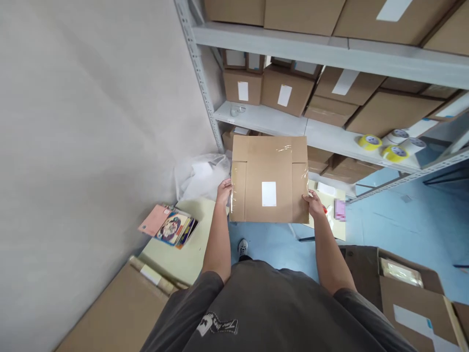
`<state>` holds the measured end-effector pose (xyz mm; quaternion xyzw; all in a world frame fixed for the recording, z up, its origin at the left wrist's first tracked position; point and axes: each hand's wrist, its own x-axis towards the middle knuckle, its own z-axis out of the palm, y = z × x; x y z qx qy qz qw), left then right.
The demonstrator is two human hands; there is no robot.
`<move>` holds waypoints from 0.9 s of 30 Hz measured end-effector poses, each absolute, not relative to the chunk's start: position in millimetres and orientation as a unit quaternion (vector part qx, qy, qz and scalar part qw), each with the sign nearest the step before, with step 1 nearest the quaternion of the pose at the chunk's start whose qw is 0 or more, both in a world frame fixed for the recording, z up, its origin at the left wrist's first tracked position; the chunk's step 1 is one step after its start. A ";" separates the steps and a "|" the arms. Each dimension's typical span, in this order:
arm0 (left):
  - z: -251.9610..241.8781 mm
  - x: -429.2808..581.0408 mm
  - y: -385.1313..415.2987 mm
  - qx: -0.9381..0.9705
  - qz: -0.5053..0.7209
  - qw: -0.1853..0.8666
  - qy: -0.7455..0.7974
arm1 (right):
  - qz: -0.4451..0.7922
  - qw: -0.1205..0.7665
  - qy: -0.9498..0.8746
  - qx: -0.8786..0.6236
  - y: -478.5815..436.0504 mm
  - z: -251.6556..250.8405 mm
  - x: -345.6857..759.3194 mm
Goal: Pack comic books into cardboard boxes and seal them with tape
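While both hands (224,191) (314,202) hold cardboard (269,164), white label (268,194), print unreadable

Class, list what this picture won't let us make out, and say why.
In the head view:
Cardboard, far side: hidden by its own front.
Its white label, any wording: too small to read.
Pink item, details: blurred by pixelation.
Uppermost boxes, upper parts: cut off by the top edge.

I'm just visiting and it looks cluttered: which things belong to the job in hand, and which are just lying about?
In hand:
- cardboard piece with a white label, held between left hand and right hand

Seemingly just lying about:
- booklets on the pale table
- yellow rolls on the shelf
- plastic bag
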<state>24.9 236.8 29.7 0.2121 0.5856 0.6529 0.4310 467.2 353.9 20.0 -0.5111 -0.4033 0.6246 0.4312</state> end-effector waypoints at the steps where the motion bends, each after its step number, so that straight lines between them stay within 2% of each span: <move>1: 31.1 19.7 251.5 0.211 0.640 0.448 0.588 | 0.619 0.440 -0.396 -0.517 354.8 20.6 467.1; 9: 52.6 -3.2 331.6 0.297 0.550 0.523 0.580 | 0.573 0.490 -0.336 -0.565 357.3 7.9 464.1; 13: 79.0 1.9 347.0 0.326 0.537 0.524 0.576 | 0.565 0.481 -0.345 -0.574 370.9 -8.4 463.9; 17: 112.6 30.8 366.5 0.326 0.592 0.469 0.569 | 0.567 0.415 -0.403 -0.586 385.5 -9.7 457.8; 20: 134.4 73.3 394.4 0.308 0.630 0.401 0.590 | 0.546 0.370 -0.473 -0.584 383.1 8.2 455.1; 24: 147.8 139.4 436.1 0.289 0.618 0.286 0.674 | 0.563 0.379 -0.578 -0.453 358.9 40.1 458.2; 27: 144.1 183.5 454.3 0.300 0.600 0.274 0.690 | 0.539 0.414 -0.606 -0.414 341.6 51.7 453.5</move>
